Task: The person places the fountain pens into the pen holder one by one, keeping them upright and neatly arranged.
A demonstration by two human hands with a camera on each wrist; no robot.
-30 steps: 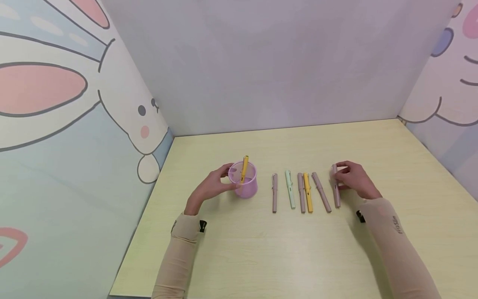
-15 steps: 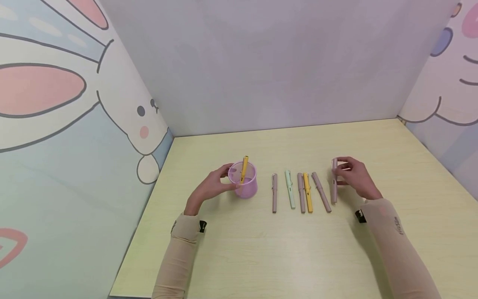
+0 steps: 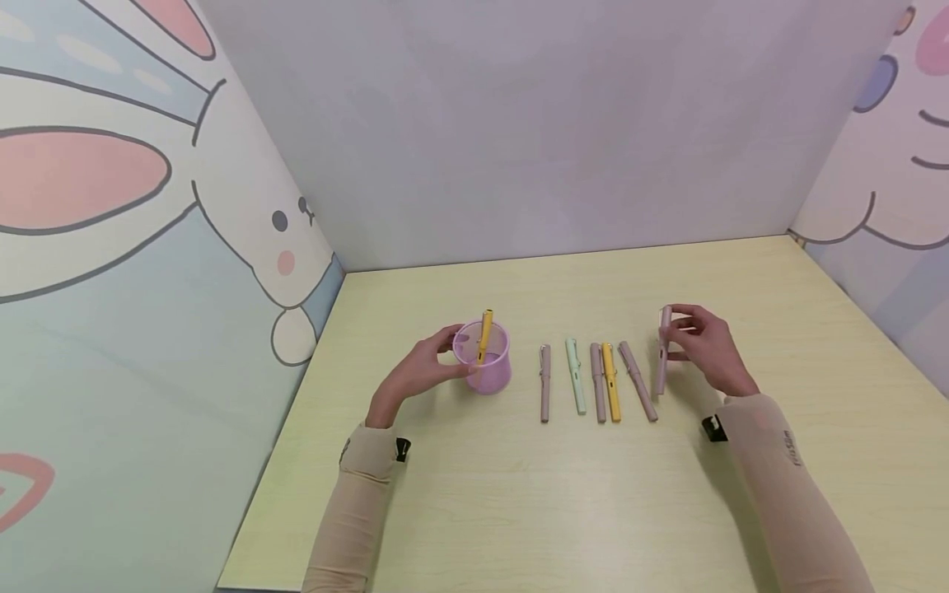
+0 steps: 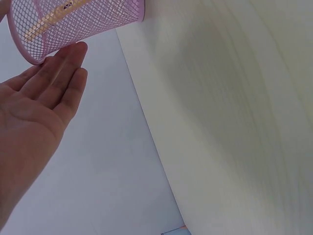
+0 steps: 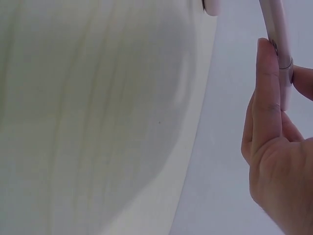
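Note:
My left hand (image 3: 418, 368) holds a pink mesh pen cup (image 3: 493, 380) between thumb and fingers, and the cup stands upright on the table. A yellow pen (image 3: 485, 331) leans inside it, its top above the rim. In the left wrist view, fingertips (image 4: 78, 54) lie against the mesh near the rim. My right hand (image 3: 709, 347) pinches a mauve pen (image 3: 662, 371) between thumb and fingers, close over the table at the right end of the row. The right wrist view shows this pen (image 5: 277, 29) running up out of frame from the fingers.
Between the hands lie several capped pens in a row: a mauve pen (image 3: 545, 385), a mint green pen (image 3: 577, 379), another mauve pen (image 3: 598, 387), a yellow pen (image 3: 611, 385) beside it, and a slanted mauve pen (image 3: 639, 382). Walls enclose the light wooden table (image 3: 519, 502) at back and sides.
My right hand has lifted the mauve pen off the table and carried it slightly away from me, its lower end swinging left. The left hand and cup have stayed put.

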